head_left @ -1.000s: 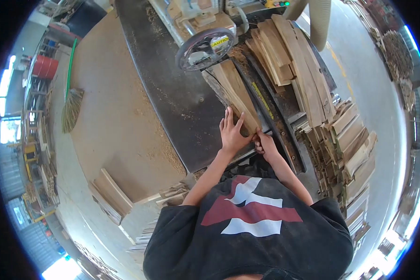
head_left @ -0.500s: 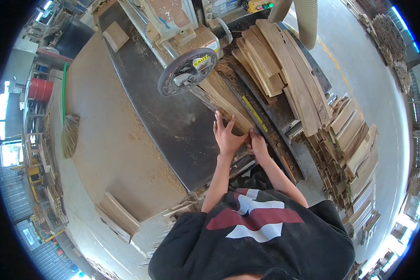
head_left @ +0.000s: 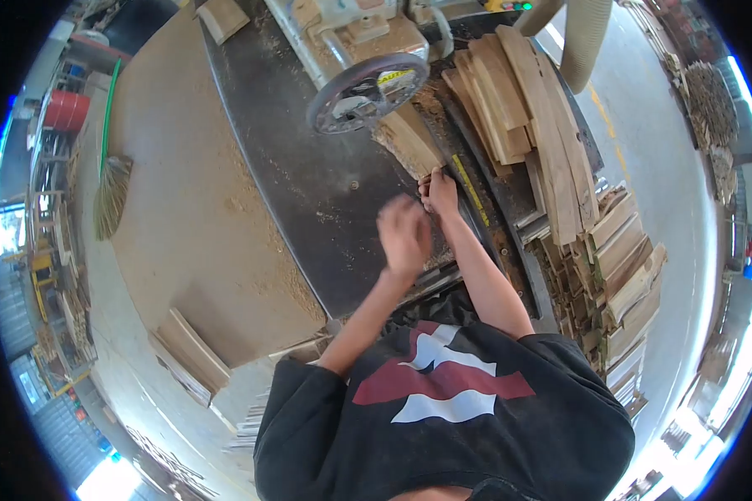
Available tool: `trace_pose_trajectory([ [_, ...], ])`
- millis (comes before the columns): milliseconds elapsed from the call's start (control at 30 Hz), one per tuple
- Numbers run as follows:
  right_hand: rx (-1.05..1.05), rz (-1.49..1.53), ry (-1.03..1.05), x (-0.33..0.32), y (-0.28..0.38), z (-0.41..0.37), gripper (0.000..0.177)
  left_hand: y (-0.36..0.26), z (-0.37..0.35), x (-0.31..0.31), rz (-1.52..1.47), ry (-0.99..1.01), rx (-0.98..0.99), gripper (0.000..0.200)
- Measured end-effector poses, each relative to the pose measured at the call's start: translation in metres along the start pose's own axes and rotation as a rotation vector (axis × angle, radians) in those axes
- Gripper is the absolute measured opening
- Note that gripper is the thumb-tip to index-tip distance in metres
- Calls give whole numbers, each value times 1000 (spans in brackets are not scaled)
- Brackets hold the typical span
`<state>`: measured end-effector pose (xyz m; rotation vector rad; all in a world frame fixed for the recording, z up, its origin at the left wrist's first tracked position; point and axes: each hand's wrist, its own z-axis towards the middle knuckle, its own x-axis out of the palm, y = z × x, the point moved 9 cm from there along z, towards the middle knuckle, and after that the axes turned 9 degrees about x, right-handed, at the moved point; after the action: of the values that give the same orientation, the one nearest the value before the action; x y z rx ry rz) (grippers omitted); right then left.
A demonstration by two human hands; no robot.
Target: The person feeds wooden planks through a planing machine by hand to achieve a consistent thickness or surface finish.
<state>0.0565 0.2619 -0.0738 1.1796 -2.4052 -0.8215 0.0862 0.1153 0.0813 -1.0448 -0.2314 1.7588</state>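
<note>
Head view: right hand is stretched forward, fingers curled on the near end of the board, which runs just ahead under one handwheel. Left hand is lifted just beside it, too blurry to tell open or closed. Dusty table spreads out left; one plank stack crowds the right.

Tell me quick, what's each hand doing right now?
Left hand: blurred above the machine table, grip cannot be told.
Right hand: closed on the near end of the plank.
</note>
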Motion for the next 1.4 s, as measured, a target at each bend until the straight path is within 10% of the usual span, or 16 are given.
trace_pose_trajectory([
  [100, 39, -17, 67, 15, 18, 16, 52, -33, -62, 40, -208, 296, 25, 68],
  [333, 56, 11, 154, 53, 50, 31, 50, 14, -34, 82, 70, 726, 90, 68],
  [667, 10, 8, 170, 104, 93, 73, 50, 299, -25, -218, 954, 14, -800, 74],
  [867, -195, -318, 349, 106, 94, 42, 31, 332, 109, -162, 481, -144, -324, 87],
  [900, -516, -367, 291, 105, 98, 30, 35, 340, 131, -150, 475, -180, -312, 87],
  [1033, -849, -631, 33, 86, 76, -24, 23, 409, 231, -102, 569, -143, -455, 109],
  [1100, -891, -603, 224, 96, 71, -35, 15, 460, 281, -101, 569, -263, -478, 121],
  [1400, -935, -813, -9, 80, 67, -17, 27, 602, 416, -96, 685, -288, -593, 95],
])
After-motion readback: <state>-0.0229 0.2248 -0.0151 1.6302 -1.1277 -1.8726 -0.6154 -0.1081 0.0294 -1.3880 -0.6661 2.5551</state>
